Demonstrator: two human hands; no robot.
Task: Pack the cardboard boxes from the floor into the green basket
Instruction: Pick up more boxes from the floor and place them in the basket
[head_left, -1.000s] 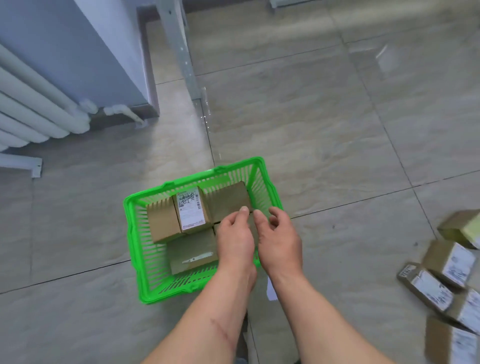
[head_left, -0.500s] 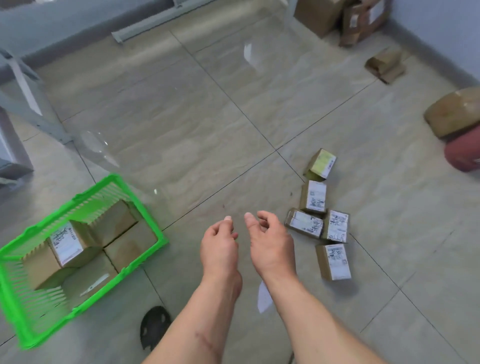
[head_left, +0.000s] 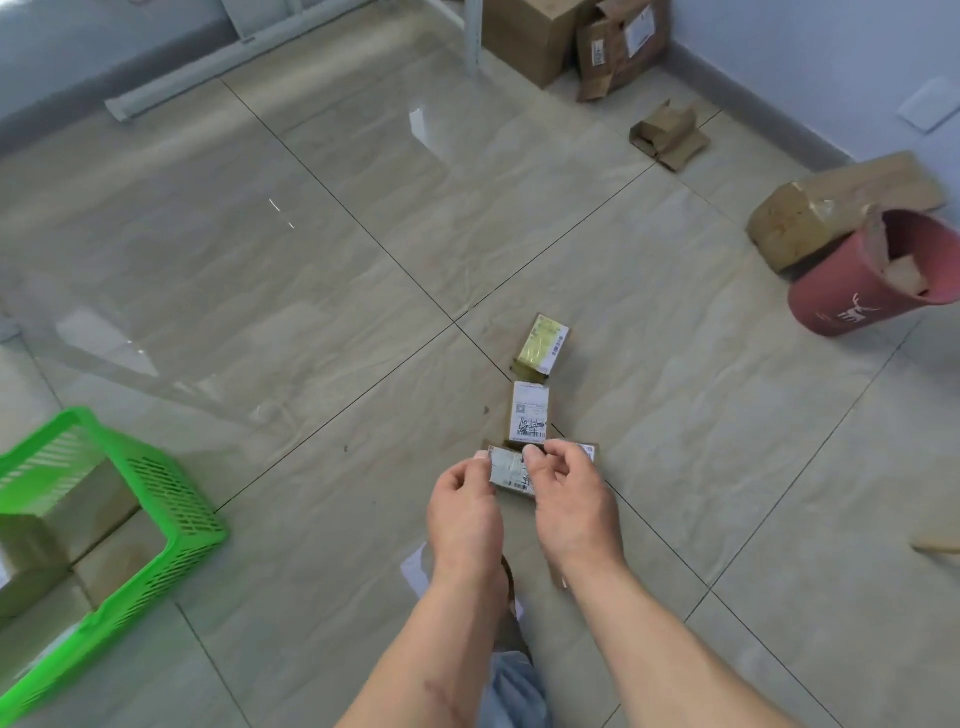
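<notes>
The green basket (head_left: 171, 499) stands on the floor at the lower left, with several brown cardboard boxes (head_left: 36, 545) inside it. Small labelled cardboard boxes lie in a row on the tiles ahead of me: one with a yellow label (head_left: 543, 345), one with a white label (head_left: 530, 418), and a nearer one (head_left: 511, 470). My left hand (head_left: 465, 514) and my right hand (head_left: 571, 504) close on this nearest box from either side, thumbs on its top edge. A corner of another box (head_left: 589, 451) peeks out behind my right fingers.
A pink bin (head_left: 857, 280) leans at the right with a large brown carton (head_left: 831, 208) behind it. Bigger cartons (head_left: 530, 36) and a crushed one (head_left: 667, 135) lie by the far wall near a metal table leg (head_left: 470, 31).
I turned away from the basket toward the loose boxes; the basket slid to the left edge of view. Both hands moved forward and closed around the nearest small box.
</notes>
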